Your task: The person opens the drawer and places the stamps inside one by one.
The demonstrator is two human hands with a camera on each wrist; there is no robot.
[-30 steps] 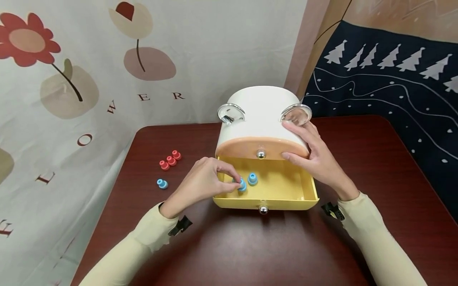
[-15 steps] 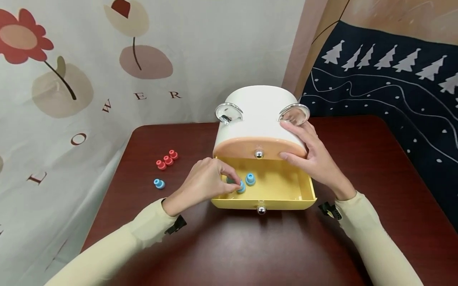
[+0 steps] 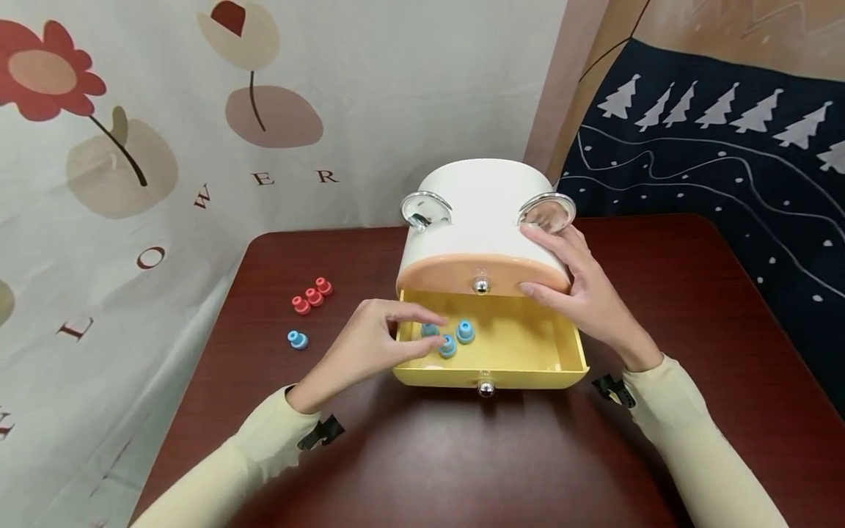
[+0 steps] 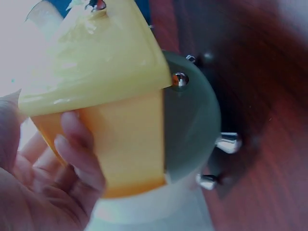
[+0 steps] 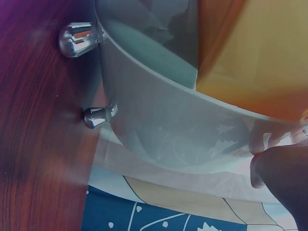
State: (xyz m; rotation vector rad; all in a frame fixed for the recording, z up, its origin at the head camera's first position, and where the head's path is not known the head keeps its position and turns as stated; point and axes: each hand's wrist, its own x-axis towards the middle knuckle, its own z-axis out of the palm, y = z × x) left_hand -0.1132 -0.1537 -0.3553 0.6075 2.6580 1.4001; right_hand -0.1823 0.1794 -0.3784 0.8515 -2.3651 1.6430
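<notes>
A small white drawer cabinet point(image 3: 485, 198) with two silver ear-like discs stands on the table, its yellow lower drawer point(image 3: 518, 345) pulled out. Three little blue peg-like pieces, one of them a blue peg point(image 3: 465, 332) with a hollow top, are in the drawer's left part. My left hand point(image 3: 370, 337) hangs over the drawer's left side, thumb and forefinger parted beside the nearest pegs, nothing between them. With my right hand point(image 3: 587, 293) I hold the cabinet's right front corner, thumb on the orange upper drawer front point(image 3: 449, 273), forefinger on top by the right ear disc point(image 3: 548, 211).
Left of the cabinet, three red pegs point(image 3: 313, 297) lie in a row on the dark red table point(image 3: 422, 462). Another blue peg point(image 3: 298, 339) lies nearer. Silver knobs, such as the drawer knob point(image 3: 485, 388), stick out at the front. Behind hangs a printed cloth point(image 3: 403, 95).
My left thumb and forefinger, which pinched a blue peg in the drawer, have parted and let it go; it stands there beside the others. My right hand keeps its hold on the cabinet.
</notes>
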